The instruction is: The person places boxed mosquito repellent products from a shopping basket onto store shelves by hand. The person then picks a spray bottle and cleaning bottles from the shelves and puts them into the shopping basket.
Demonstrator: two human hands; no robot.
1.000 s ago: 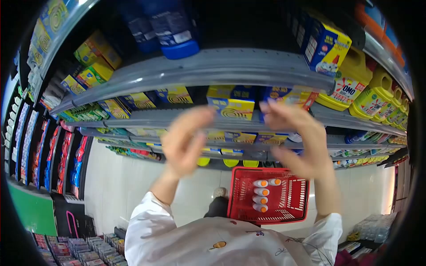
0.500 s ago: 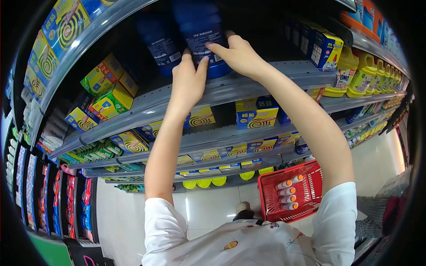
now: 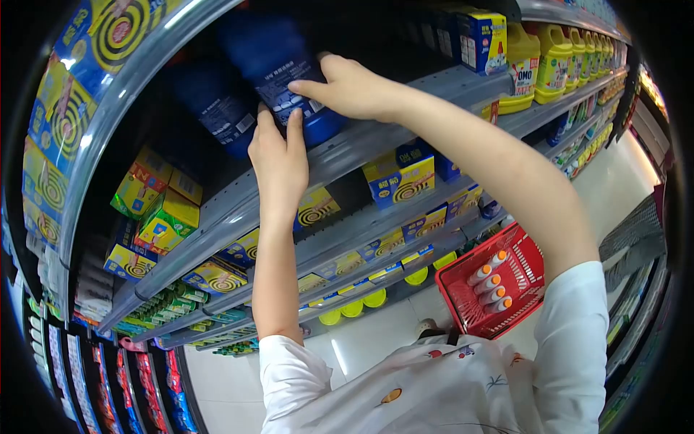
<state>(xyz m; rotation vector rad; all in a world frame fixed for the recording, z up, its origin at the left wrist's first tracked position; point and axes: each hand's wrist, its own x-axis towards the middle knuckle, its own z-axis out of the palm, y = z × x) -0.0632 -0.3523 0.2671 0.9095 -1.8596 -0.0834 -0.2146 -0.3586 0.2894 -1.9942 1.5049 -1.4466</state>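
Observation:
A large blue bottle (image 3: 278, 69) with a printed back label stands on the upper grey shelf (image 3: 347, 148). My left hand (image 3: 278, 159) is at its lower left side, and my right hand (image 3: 347, 87) wraps its right side with the thumb across the label. Both hands grip the bottle between them. A second blue bottle (image 3: 217, 108) stands just to its left. The tops of both bottles are lost in the dark of the shelf.
Coil-printed boxes (image 3: 401, 173) line the shelf below. Green and yellow boxes (image 3: 170, 217) lie at the left, yellow jugs (image 3: 519, 69) at the right. A red basket (image 3: 463, 289) with several orange-capped bottles (image 3: 490, 283) is on the floor. Someone's patterned clothing (image 3: 636, 242) shows at the right.
My hands went from hovering in front of the lower shelf up to the blue bottle and closed on it. The view has since turned, with the shelf now slanting more steeply.

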